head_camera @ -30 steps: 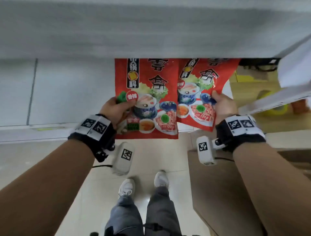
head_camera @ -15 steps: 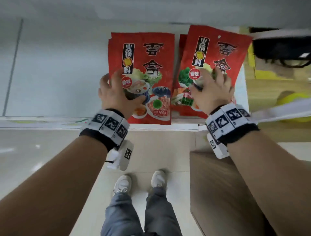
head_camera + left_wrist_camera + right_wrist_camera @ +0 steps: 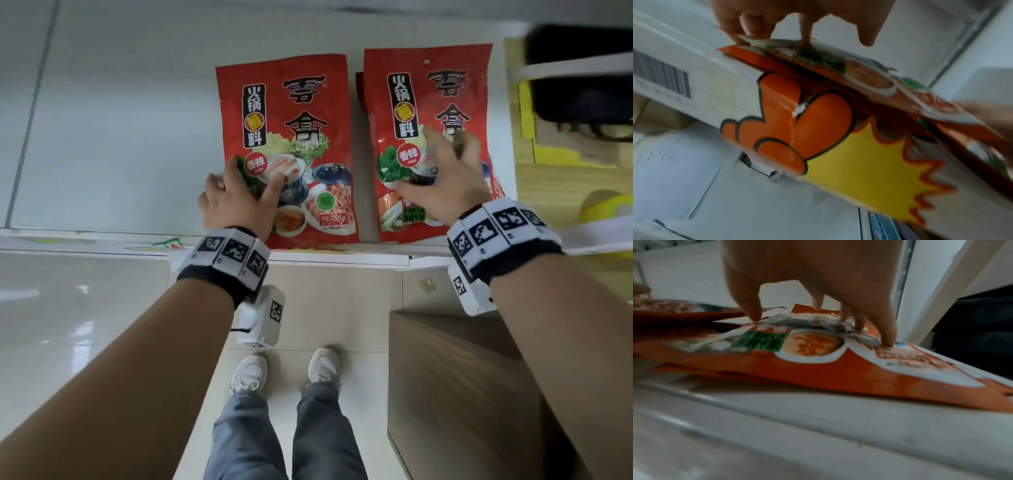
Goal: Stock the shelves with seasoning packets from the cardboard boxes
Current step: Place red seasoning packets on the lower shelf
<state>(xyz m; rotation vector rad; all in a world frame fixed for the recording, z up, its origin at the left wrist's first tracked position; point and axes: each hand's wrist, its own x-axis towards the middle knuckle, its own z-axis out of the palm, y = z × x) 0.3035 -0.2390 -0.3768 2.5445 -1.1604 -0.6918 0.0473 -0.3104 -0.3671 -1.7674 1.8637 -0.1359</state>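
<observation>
With both spread hands, left (image 3: 236,202) and right (image 3: 445,181), gripping nothing and merely pressing two glossy red seasoning packets (image 3: 287,137) flat on the white shelf (image 3: 113,120), the slippery stacks could slide off its front edge.

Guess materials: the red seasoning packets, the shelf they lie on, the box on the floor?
Red seasoning packets: likely glossy plastic film; printed, flexing under the right hand's fingertips.
Shelf: looks like white painted metal, smooth with a dull sheen; could be laminate.
Box: brown cardboard, matte.
</observation>
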